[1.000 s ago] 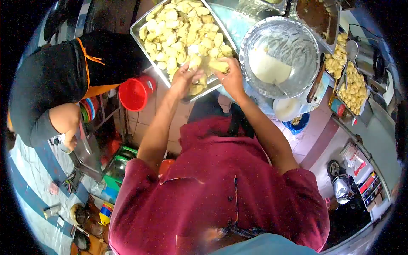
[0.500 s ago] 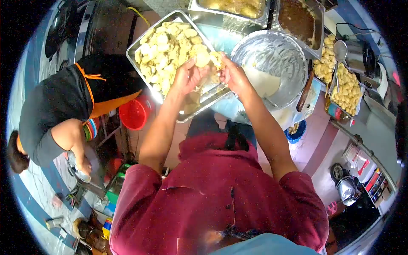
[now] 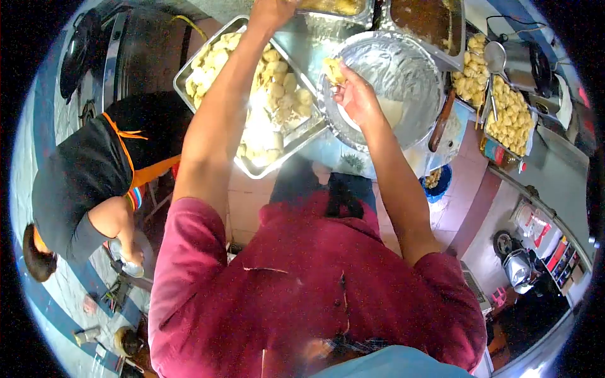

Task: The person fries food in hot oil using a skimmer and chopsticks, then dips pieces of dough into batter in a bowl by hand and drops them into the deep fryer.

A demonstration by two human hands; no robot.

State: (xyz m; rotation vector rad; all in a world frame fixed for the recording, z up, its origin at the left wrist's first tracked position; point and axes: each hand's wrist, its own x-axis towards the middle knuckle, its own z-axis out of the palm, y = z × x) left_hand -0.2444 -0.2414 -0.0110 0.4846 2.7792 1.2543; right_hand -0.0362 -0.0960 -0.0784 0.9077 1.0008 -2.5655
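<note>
My right hand (image 3: 359, 101) pinches a pale yellow piece of food (image 3: 333, 70) over the left rim of a big round metal bowl (image 3: 411, 126). Thick white batter (image 3: 403, 69) coats the inside of that bowl. My left hand (image 3: 272, 14) reaches to the top edge of the view, close to the far tray of yellow pieces (image 3: 340, 6); its fingers are partly cut off and hard to make out. Beneath my left forearm lies a metal tray (image 3: 291, 150) heaped with pale yellow pieces (image 3: 271, 82), partly hidden by the arm.
Behind the bowl stands a pan of brown contents (image 3: 423, 22). To the right are trays of yellow pieces (image 3: 509, 120), with a metal ladle (image 3: 495, 57) lying across. A blue bin (image 3: 439, 184) is below the table. At left, another person (image 3: 88, 170) bends over.
My hands have parted. The left has gone up and away over the tray to the top edge; the right, with a yellow piece, is now at the bowl's rim. The view has shifted slightly.
</note>
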